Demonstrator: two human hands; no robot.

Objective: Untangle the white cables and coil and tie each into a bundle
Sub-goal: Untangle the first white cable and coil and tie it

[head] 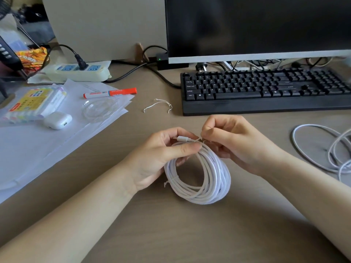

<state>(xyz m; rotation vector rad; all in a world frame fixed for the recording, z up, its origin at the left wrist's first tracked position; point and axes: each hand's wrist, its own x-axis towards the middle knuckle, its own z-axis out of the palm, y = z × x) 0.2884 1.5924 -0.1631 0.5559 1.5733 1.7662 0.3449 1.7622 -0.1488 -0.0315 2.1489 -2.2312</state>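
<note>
Centrally, a smooth white round cable wound into a several-turn coil (199,179) stands tilted above the matte tan desk (171,234), its lower arc near the surface. One thin white twist tie (171,180) already cinches the strands at the coil's lower left, its short end sticking out. The left hand (157,158) grips the top of the coil, thumb pressed over the strands and fingers curled behind, with the cable's glossy white plug (182,138) lying between thumb and forefinger, pointing left. The right hand (233,143) pinches a second thin twist tie (199,139) just right of the plug, fingertips curled tightly together at the coil's top edge. A loose, slack white cable (322,149) sprawls in open loops at the desk's right edge, well apart from the coil. Two spare wiry ties (159,106) lie bent on the desk, near a black plastic keyboard (266,92). To the left, white paper sheets (47,141) carry an orange-capped marker (110,93) and a rounded white earbud case (57,120).
</note>
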